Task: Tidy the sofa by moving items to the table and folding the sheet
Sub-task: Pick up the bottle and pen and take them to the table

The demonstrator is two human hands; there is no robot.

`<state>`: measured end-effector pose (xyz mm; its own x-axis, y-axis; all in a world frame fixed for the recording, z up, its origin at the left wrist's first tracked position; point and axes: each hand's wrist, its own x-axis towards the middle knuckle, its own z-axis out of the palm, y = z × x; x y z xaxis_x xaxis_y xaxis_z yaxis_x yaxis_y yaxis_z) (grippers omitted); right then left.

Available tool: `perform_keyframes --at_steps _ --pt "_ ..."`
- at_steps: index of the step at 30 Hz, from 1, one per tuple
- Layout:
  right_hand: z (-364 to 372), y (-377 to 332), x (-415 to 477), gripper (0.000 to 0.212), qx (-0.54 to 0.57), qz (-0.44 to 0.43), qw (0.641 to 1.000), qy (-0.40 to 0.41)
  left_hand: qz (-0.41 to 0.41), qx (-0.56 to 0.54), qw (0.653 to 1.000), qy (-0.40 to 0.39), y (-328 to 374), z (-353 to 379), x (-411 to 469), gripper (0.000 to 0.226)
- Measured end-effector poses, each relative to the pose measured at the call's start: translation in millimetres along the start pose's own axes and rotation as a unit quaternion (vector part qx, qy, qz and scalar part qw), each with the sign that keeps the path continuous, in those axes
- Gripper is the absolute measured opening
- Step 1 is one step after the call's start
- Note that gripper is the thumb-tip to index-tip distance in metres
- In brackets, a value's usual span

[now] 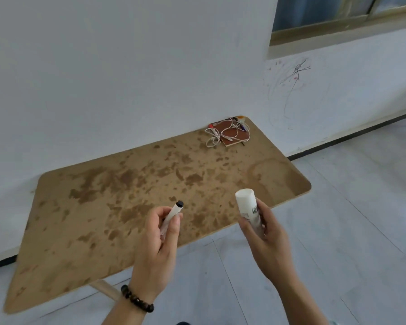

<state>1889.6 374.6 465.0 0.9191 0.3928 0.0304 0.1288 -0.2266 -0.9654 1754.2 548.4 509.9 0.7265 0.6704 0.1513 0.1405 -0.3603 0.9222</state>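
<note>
Left hand point(156, 247) grips a white black-tipped marker pen point(174, 211), barrel half buried; right hand point(268, 242) clutches a white plastic tube point(246, 204).

Stained brown table point(117, 207); notebook point(236, 137), tangled white cable point(215, 137) at far corner.

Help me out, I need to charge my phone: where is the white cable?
In the head view, the white cable lies tangled on the brown notebook at the far right corner of the table, close to the wall.
</note>
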Motion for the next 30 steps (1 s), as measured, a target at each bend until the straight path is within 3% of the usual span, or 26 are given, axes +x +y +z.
perform_keyframes --at_steps 3,5,7,15,20,26,30 --pt "21 -4 67 0.047 0.017 -0.008 1.0 -0.02 -0.016 0.015 0.999 0.04 -13 6 50 0.022" --pt "40 5 106 0.05 0.003 -0.016 0.999 -0.035 -0.042 0.013 0.997 0.063 -32 15 86 0.008" --pt "59 17 144 0.05 -0.012 -0.015 0.999 -0.043 -0.065 0.008 0.995 0.078 -57 27 124 0.017" --pt "104 34 308 0.058 -0.097 0.003 0.995 -0.006 -0.111 0.003 0.993 0.037 -114 63 309 0.018" --pt "120 51 413 0.058 -0.116 0.078 0.99 0.027 -0.124 0.055 0.99 0.031 -149 97 413 0.02" --pt "157 92 549 0.061 -0.182 0.1 0.973 -0.099 -0.197 0.085 0.977 0.006 -200 145 463 0.022" --pt "188 109 631 0.041 -0.264 0.069 0.955 -0.117 -0.262 0.066 0.962 0.038 -216 163 457 0.02"
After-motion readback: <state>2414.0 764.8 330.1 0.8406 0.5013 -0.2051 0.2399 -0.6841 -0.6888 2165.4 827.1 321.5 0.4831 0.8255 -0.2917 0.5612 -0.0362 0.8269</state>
